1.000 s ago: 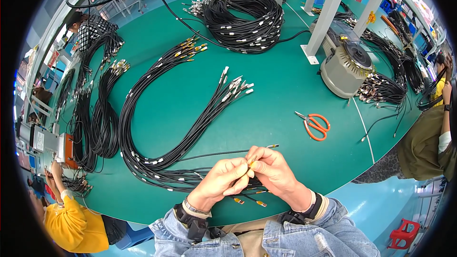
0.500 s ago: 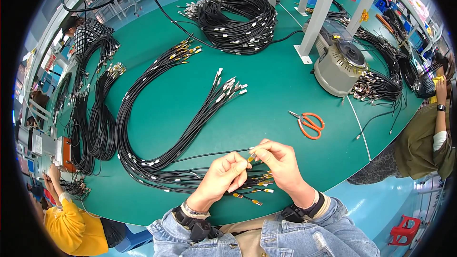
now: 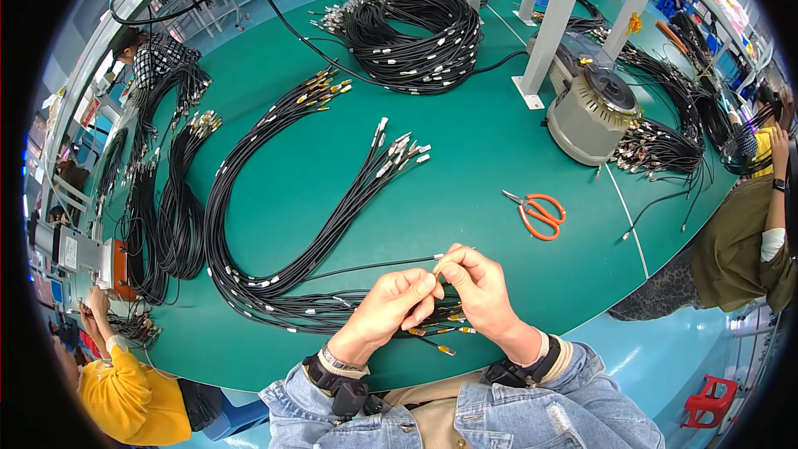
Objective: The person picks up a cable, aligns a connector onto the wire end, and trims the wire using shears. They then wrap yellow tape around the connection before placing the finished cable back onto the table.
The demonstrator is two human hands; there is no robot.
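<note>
My left hand (image 3: 389, 306) and my right hand (image 3: 480, 289) meet fingertip to fingertip over the near part of the table. Both pinch the small end of a black cable, its tip mostly covered by my fingers. Beneath and beside the hands lies a bundle of black cables (image 3: 218, 224), curved in a U on the green table (image 3: 465, 191). Its near ends carry yellow-wrapped connectors (image 3: 446, 350), partly hidden under my hands. One cable with a white tag (image 3: 438, 257) runs just behind my fingertips. The bundle's other ends show white tags (image 3: 405, 152) and yellow wraps (image 3: 320, 90).
Orange-handled cutters (image 3: 542, 216) lie to the right, below a round grey tape dispenser (image 3: 590, 116). A large cable coil (image 3: 416, 37) sits at the back, near grey metal posts (image 3: 555, 25). More cable bundles (image 3: 179, 224) lie left. Other people work around the table; a red stool (image 3: 709, 402) stands lower right.
My right fingers have closed in around the cable end, and the yellow piece seen between my hands is now mostly covered. The cables and cutters lie as before.
</note>
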